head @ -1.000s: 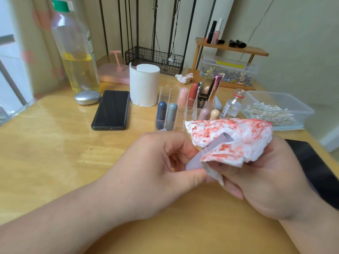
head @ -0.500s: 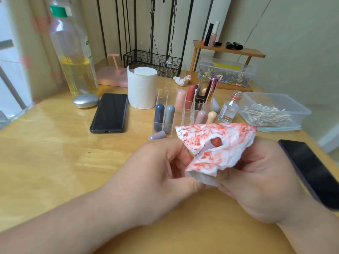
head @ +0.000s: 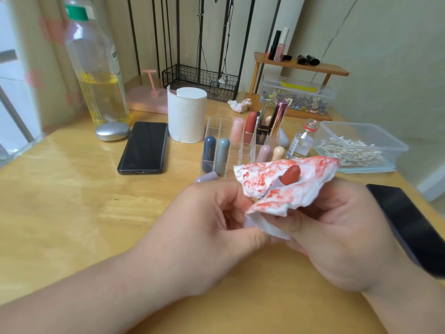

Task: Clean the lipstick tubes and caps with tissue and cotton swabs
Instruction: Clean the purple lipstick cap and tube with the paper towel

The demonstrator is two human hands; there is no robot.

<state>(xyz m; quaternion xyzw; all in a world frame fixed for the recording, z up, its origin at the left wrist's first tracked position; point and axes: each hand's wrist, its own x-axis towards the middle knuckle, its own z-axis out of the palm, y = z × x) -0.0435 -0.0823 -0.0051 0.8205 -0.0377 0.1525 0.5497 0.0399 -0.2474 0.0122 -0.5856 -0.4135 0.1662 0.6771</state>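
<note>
Lipstick tube [head: 291,175] pokes from tissue [head: 258,180] between left hand [head: 204,227] and right hand [head: 337,237] fingers [head: 286,221].

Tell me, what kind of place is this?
Probably a makeup desk in someone's home: a clear organizer holds lipsticks, a small wooden shelf carries nail polish bottles, and a plastic box of cotton swabs sits on the wooden table.

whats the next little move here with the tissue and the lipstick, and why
Probably regrip with the right hand so the clean white corner of the tissue wraps the lilac tube, held by the left hand, just below the red bullet. The tissue is smeared red nearly all over, so the stained part would likely spread colour rather than lift it.
</note>
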